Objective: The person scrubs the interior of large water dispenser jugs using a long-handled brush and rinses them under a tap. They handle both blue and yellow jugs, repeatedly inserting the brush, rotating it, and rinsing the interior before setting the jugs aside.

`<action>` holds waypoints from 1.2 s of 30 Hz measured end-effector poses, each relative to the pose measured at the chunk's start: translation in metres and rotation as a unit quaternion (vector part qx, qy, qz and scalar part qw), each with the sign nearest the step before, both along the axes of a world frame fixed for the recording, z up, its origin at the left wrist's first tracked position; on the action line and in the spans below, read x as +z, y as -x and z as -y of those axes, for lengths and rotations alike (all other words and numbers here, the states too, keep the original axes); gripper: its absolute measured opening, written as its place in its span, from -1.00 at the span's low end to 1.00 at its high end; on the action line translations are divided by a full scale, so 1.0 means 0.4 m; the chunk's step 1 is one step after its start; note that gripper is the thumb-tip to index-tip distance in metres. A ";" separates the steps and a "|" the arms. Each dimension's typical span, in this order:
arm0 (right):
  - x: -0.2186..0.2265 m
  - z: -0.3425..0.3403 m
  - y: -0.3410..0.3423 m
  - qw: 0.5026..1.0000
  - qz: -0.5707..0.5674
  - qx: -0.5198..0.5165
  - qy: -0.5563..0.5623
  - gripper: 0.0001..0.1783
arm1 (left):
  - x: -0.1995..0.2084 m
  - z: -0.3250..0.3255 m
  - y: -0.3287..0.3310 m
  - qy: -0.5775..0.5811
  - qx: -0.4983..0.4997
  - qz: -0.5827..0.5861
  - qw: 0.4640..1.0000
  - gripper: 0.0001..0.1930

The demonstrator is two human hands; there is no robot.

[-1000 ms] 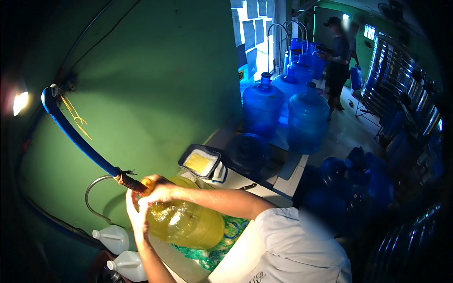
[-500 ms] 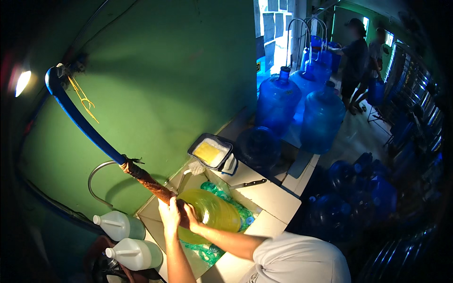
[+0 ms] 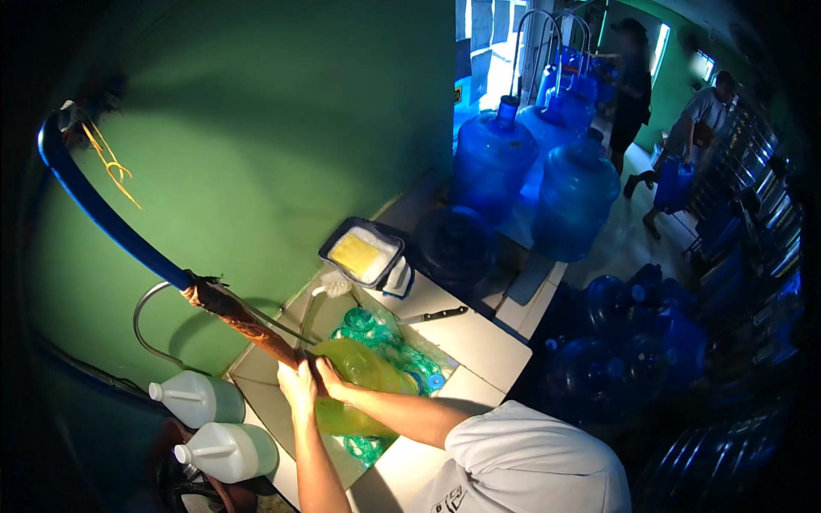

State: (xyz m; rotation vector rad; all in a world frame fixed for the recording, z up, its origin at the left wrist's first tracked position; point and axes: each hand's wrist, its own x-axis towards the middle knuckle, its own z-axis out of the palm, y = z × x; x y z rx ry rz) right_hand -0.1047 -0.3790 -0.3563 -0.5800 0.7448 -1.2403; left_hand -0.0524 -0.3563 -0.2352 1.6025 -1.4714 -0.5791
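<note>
Both hands are closed round the brown-wrapped lower end of a blue hose (image 3: 111, 221). My left hand (image 3: 298, 389) grips the brown wrapping (image 3: 248, 327) from the near left. Just beside it, my right hand (image 3: 332, 380) grips from the right; its fingers are partly hidden. The hose end meets a large translucent yellow-green bottle (image 3: 363, 359), which lies tilted in a tiled basin (image 3: 267, 376). Where the hose end sits against the bottle is covered by my hands. Crumpled green plastic bottles (image 3: 398, 342) lie under and around the large bottle.
A dark tub with a yellow sponge (image 3: 355, 254), a white brush (image 3: 335, 284) and a knife (image 3: 445, 313) rest along the basin's far side. Two white jugs (image 3: 227, 451) stand at the left. Blue water bottles (image 3: 492, 154) stand beyond; two people (image 3: 631, 85) are farther back.
The view has shifted, so most things sit lower and further left. My hands stay on the hose end, and the large bottle looks more tilted. One person in the back has stepped right, carrying a blue container.
</note>
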 end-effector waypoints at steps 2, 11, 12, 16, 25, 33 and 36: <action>-0.044 -0.003 0.002 0.998 -0.062 0.008 0.021 -0.59 | -0.051 -0.017 0.012 0.014 0.010 0.037 0.999 -0.66; -0.034 -0.009 0.018 0.999 0.028 -0.034 0.031 -0.60 | -0.142 -0.007 0.019 0.045 0.061 0.031 0.997 -0.67; -0.022 -0.010 0.021 0.996 -0.058 -0.050 0.053 -0.60 | -0.136 -0.007 0.018 0.060 0.064 0.016 0.996 -0.66; 0.001 -0.007 0.043 0.956 -0.280 -0.005 0.084 -0.62 | -0.126 -0.005 0.018 0.041 0.071 -0.004 0.997 -0.64; -0.041 -0.016 0.059 0.870 -0.402 -0.084 0.274 -0.79 | -0.083 -0.053 0.011 0.136 -0.028 0.160 0.977 -0.63; 0.180 -0.045 0.172 0.939 -0.287 0.047 0.184 -0.60 | 0.016 0.204 -0.257 -0.030 -0.062 -0.291 0.954 -0.36; 0.271 -0.009 0.154 0.942 -0.220 -0.036 0.250 -0.73 | -0.068 0.188 -0.380 -0.004 0.011 -0.311 0.950 -0.09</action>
